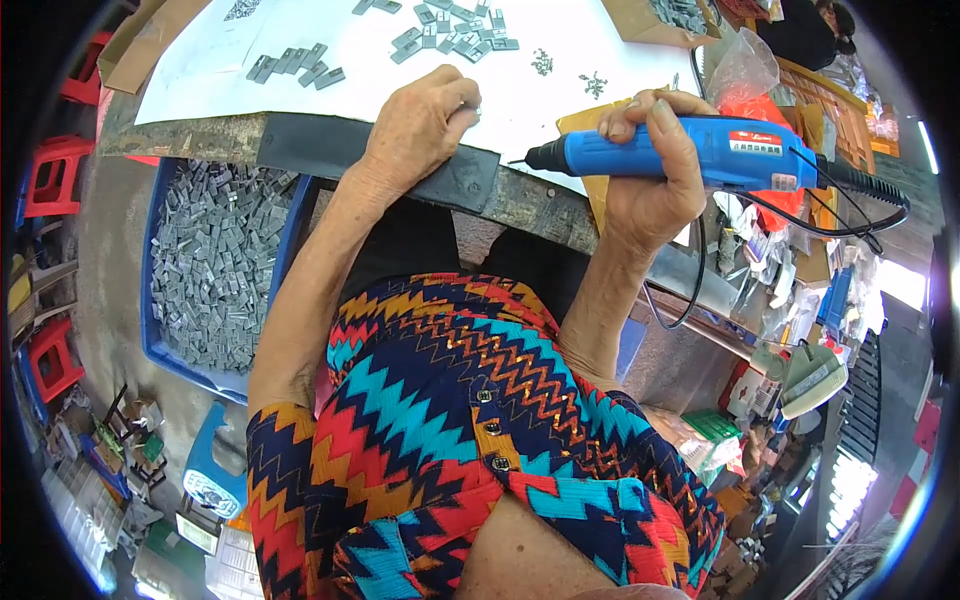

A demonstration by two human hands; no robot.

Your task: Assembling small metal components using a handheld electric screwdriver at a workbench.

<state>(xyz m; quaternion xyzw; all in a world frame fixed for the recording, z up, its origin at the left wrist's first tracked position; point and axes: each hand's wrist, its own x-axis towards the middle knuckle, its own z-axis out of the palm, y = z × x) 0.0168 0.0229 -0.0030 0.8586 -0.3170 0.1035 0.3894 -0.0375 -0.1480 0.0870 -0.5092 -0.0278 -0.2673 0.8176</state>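
My right hand (655, 170) is wrapped round a blue electric screwdriver (715, 150), held level above the table edge with its dark tip toward the left. My left hand (425, 120) is over the table's near edge, its thumb and fingers pinched together; what they hold, if anything, is too hidden to name. Beyond it on the white sheet (370, 60) lie a cluster of small grey rectangular parts (455, 35) and a shorter row of the same kind (295, 65). Two little heaps of tiny dark pieces, like screws (542, 62), are right of the left hand.
A blue bin (150, 290) full of grey parts stands below the table at left. An open cardboard box (655, 25) with more parts is at the far right. The screwdriver's black cord (700, 270) loops down beside my right arm. Red stools (55, 175) stand at left.
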